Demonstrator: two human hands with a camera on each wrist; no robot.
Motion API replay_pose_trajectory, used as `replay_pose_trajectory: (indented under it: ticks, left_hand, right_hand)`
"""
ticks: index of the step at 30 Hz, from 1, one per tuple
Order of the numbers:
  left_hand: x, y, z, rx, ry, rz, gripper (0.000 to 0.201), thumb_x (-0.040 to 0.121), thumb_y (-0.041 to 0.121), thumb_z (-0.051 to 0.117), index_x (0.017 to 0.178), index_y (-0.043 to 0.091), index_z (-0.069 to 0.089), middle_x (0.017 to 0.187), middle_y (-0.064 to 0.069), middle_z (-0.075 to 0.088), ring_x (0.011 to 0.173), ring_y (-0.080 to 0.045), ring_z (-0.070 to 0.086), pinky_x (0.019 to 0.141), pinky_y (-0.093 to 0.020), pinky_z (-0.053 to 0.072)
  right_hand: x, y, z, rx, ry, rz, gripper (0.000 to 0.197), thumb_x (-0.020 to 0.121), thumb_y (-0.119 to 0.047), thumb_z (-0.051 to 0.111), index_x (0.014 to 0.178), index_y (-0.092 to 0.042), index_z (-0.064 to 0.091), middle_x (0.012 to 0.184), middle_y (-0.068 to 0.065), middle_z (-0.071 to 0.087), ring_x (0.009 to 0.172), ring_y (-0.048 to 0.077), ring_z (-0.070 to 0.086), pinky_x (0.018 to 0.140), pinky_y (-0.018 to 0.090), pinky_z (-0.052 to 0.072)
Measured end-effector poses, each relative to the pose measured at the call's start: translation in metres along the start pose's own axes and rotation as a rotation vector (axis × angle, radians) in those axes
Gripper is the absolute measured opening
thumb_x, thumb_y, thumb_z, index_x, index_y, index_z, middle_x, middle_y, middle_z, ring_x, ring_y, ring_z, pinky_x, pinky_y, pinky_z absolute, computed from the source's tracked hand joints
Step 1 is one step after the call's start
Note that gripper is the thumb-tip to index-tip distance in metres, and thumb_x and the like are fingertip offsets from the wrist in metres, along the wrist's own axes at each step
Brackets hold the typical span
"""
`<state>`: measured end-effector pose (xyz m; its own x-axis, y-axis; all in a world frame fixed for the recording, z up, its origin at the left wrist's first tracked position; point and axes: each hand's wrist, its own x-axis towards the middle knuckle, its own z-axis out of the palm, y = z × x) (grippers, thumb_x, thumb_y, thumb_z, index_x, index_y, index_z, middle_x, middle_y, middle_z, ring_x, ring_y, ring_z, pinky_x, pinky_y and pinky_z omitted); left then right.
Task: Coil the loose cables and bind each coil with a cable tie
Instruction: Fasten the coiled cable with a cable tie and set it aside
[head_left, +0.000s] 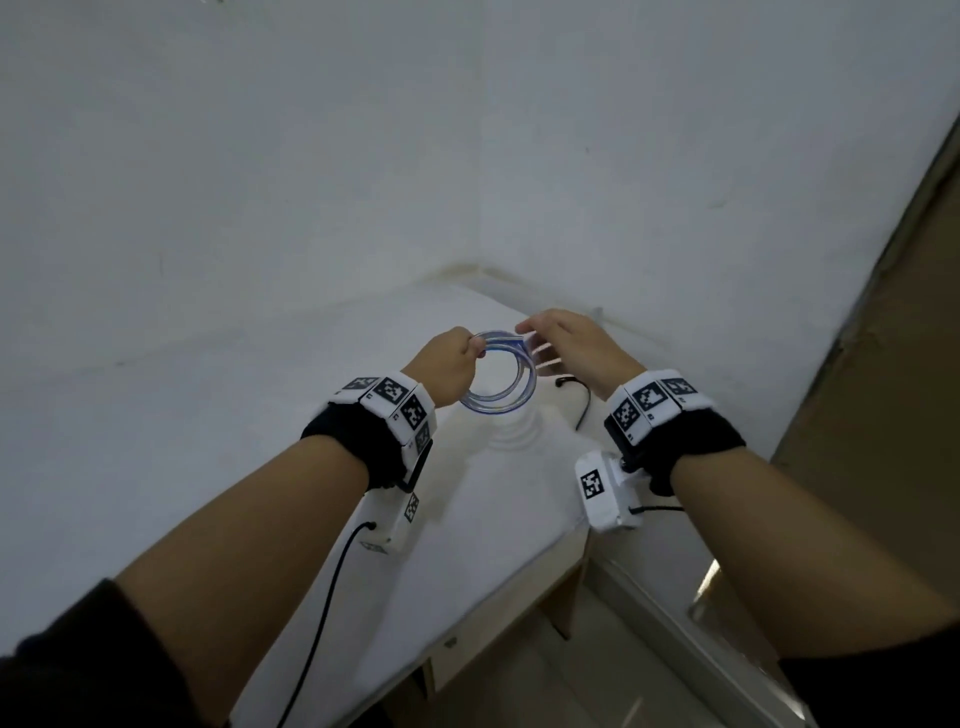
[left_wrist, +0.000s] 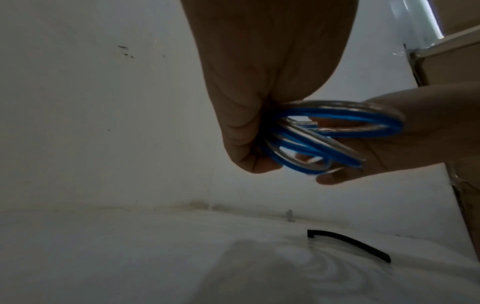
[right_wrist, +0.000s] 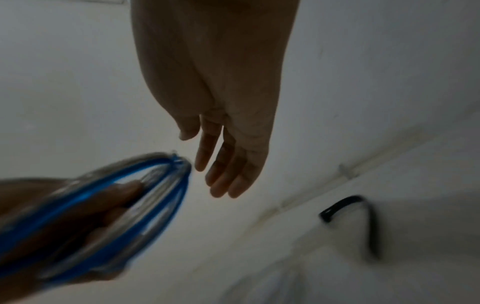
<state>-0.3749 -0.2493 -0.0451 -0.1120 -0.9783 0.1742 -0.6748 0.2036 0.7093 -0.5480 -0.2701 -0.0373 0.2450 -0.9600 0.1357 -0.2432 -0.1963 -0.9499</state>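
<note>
A coil of clear and blue cable (head_left: 498, 408) hangs in the air above the white table (head_left: 483, 509). My left hand (head_left: 457, 364) grips its left side, fingers curled through the loops (left_wrist: 337, 114). Beside the coil's upper right, my right hand (head_left: 566, 343) has straight fingers (right_wrist: 221, 181), and the right wrist view shows a small gap to the coil (right_wrist: 182, 185). A black cable tie (head_left: 582, 400) lies bent on the table under the right hand, also visible as a black strip (left_wrist: 348, 241) and a blurred curve (right_wrist: 363, 216).
White walls meet in a corner just behind the table. The table's right edge (head_left: 576, 540) drops to a wooden cabinet front (head_left: 493, 639) and the floor. A brown panel (head_left: 883, 415) stands at the right. Black wires trail from both wrist units.
</note>
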Motion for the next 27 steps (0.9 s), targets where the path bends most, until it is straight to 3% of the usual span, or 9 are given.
replay_pose_trajectory:
  ticks: [2, 5, 8, 12, 16, 19, 23, 27]
  left_hand:
    - [0.001, 0.002, 0.006, 0.01, -0.016, 0.006, 0.029, 0.101, 0.025, 0.028, 0.097, 0.005, 0.05, 0.069, 0.0, 0.042, 0.07, -0.023, 0.043, 0.07, -0.032, 0.036]
    - [0.003, 0.004, 0.012, 0.001, -0.019, -0.009, 0.026, 0.101, 0.024, 0.028, 0.092, 0.007, 0.045, 0.068, -0.001, 0.041, 0.059, -0.016, 0.04, 0.058, -0.031, 0.034]
    - [0.004, 0.003, 0.015, 0.009, -0.017, -0.023, 0.026, 0.101, 0.024, 0.029, 0.092, 0.006, 0.045, 0.069, -0.001, 0.041, 0.061, -0.018, 0.04, 0.061, -0.032, 0.035]
    - [0.003, 0.001, 0.013, 0.025, -0.001, -0.038, 0.026, 0.101, 0.025, 0.028, 0.094, 0.007, 0.045, 0.071, 0.0, 0.042, 0.073, -0.025, 0.044, 0.07, -0.032, 0.036]
    - [-0.003, -0.005, 0.002, 0.039, 0.037, -0.055, 0.027, 0.101, 0.026, 0.028, 0.094, 0.006, 0.045, 0.071, -0.001, 0.042, 0.076, -0.025, 0.044, 0.071, -0.033, 0.036]
    - [-0.008, -0.011, -0.015, 0.118, 0.081, -0.076, 0.029, 0.102, 0.026, 0.026, 0.095, 0.004, 0.044, 0.074, -0.006, 0.045, 0.077, -0.026, 0.045, 0.07, -0.032, 0.035]
    - [-0.021, -0.027, -0.048, 0.271, 0.196, -0.11, 0.033, 0.102, 0.024, 0.025, 0.098, -0.003, 0.044, 0.083, -0.019, 0.051, 0.079, -0.033, 0.048, 0.066, -0.032, 0.03]
    - [-0.041, -0.049, -0.085, 0.356, 0.331, -0.169, 0.02, 0.101, 0.019, 0.028, 0.09, 0.004, 0.035, 0.08, -0.017, 0.047, 0.079, -0.032, 0.046, 0.063, -0.031, 0.026]
  right_hand:
    - [0.0, 0.014, -0.024, -0.374, 0.026, -0.015, 0.019, 0.094, -0.01, 0.049, 0.102, -0.008, 0.065, 0.086, 0.002, 0.06, 0.087, 0.023, 0.057, 0.072, 0.025, 0.043]
    - [-0.003, 0.033, -0.048, -0.898, -0.124, 0.018, 0.033, 0.088, 0.0, 0.053, 0.116, -0.012, 0.066, 0.111, 0.01, 0.056, 0.111, 0.025, 0.053, 0.083, 0.02, 0.034]
    - [-0.007, 0.047, -0.051, -1.014, -0.217, 0.033, 0.038, 0.086, 0.006, 0.049, 0.114, -0.014, 0.066, 0.125, 0.01, 0.051, 0.118, 0.025, 0.049, 0.093, 0.022, 0.036]
    - [-0.011, 0.052, -0.047, -1.058, -0.23, 0.044, 0.021, 0.084, 0.0, 0.058, 0.098, -0.008, 0.071, 0.113, 0.009, 0.064, 0.104, 0.023, 0.058, 0.072, 0.012, 0.035]
    - [-0.007, 0.049, -0.041, -0.903, -0.161, -0.042, 0.009, 0.083, -0.003, 0.062, 0.088, -0.008, 0.068, 0.098, 0.011, 0.067, 0.086, 0.019, 0.056, 0.074, 0.024, 0.042]
    - [0.0, 0.035, -0.024, -0.521, -0.034, -0.1, 0.019, 0.087, 0.001, 0.055, 0.077, -0.015, 0.054, 0.083, 0.013, 0.062, 0.07, 0.023, 0.059, 0.076, 0.042, 0.054]
    - [0.009, 0.0, 0.02, -0.119, -0.03, -0.176, 0.019, 0.093, 0.002, 0.046, 0.081, -0.013, 0.046, 0.082, 0.014, 0.061, 0.064, 0.021, 0.062, 0.066, 0.03, 0.055]
    - [0.018, -0.031, 0.074, 0.059, -0.081, -0.262, 0.019, 0.093, 0.0, 0.046, 0.081, -0.014, 0.047, 0.08, 0.01, 0.063, 0.066, 0.023, 0.065, 0.071, 0.037, 0.056]
